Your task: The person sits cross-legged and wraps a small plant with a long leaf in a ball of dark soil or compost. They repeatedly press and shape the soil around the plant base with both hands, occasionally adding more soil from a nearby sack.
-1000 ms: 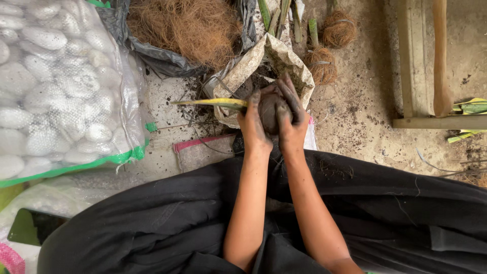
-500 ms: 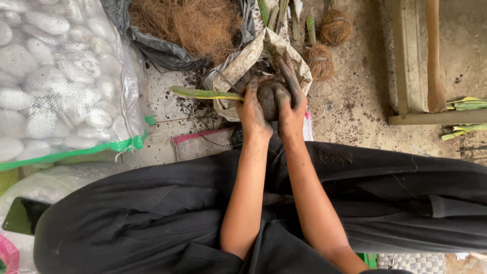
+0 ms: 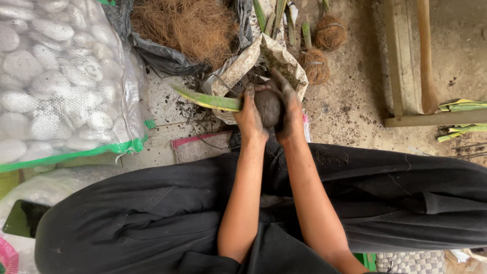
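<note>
Dirt-strewn concrete floor point(image 3: 350, 109), wooden frame point(image 3: 406, 66) at right. Both grips clenched round dark soil ball point(image 3: 268, 105): left hand point(image 3: 249, 117), right hand point(image 3: 290, 114); green leaf point(image 3: 205, 100) jutting left. Open paper sack point(image 3: 276, 56) just behind. Black bag point(image 3: 157, 53) holding coconut fibre point(image 3: 185, 25); clear sack point(image 3: 127, 76) full of white pebbles point(image 3: 56, 76). Fibre-wrapped balls point(image 3: 329, 33) beyond.

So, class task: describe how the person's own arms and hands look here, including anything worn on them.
Both forearms are bare, with no sleeves, gloves, watch or rings visible. The left hand and right hand are smeared with dark soil, heaviest on the fingers, thinning towards the wrists. Loose black cloth clothing covers the lap beneath the arms.
</note>
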Demonstrator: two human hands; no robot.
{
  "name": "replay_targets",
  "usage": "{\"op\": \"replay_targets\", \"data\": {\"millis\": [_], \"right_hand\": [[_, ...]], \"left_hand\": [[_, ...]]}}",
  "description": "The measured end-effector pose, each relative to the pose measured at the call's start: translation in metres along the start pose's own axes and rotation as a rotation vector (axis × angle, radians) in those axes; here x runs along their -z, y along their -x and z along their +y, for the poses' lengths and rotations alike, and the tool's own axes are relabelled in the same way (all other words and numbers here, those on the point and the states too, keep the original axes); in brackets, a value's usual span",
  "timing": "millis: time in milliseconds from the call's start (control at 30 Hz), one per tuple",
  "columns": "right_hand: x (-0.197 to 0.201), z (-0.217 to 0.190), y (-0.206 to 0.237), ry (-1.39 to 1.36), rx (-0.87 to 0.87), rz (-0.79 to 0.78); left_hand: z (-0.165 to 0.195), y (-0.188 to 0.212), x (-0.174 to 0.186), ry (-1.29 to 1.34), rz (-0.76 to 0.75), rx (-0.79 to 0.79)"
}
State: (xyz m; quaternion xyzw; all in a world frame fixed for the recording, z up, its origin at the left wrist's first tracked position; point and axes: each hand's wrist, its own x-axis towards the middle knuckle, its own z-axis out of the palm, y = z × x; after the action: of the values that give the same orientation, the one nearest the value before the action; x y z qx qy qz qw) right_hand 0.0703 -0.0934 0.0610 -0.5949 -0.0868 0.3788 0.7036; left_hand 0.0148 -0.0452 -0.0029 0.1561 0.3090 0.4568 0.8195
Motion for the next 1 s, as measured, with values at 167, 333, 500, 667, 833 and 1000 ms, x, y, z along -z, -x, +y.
{"op": "replay_targets", "data": {"millis": [167,333,500,667,833,1000], "right_hand": [[0.006,-0.001,0.008,-0.158,0.019,-0.137],[0.009,0.016,0.022,0.374,0.506,-0.140],[0.003,0.021,0.017,-0.111,-0.031,-0.024],[0.015,0.023,0.015,-0.089,0.250,-0.096],[0.009,0.029,0.016,0.435,0.645,-0.114],[0.003,0.019,0.017,-0.138,0.022,-0.132]], "left_hand": [[0.002,0.010,-0.003,-0.317,0.016,-0.063],[0.022,0.035,0.005,0.007,0.121,0.168],[0.015,0.025,0.008,-0.022,0.107,0.139],[0.007,0.014,0.002,-0.101,-0.139,-0.042],[0.015,0.023,0.007,0.042,0.079,0.106],[0.013,0.017,0.013,-0.177,-0.048,-0.157]]}}
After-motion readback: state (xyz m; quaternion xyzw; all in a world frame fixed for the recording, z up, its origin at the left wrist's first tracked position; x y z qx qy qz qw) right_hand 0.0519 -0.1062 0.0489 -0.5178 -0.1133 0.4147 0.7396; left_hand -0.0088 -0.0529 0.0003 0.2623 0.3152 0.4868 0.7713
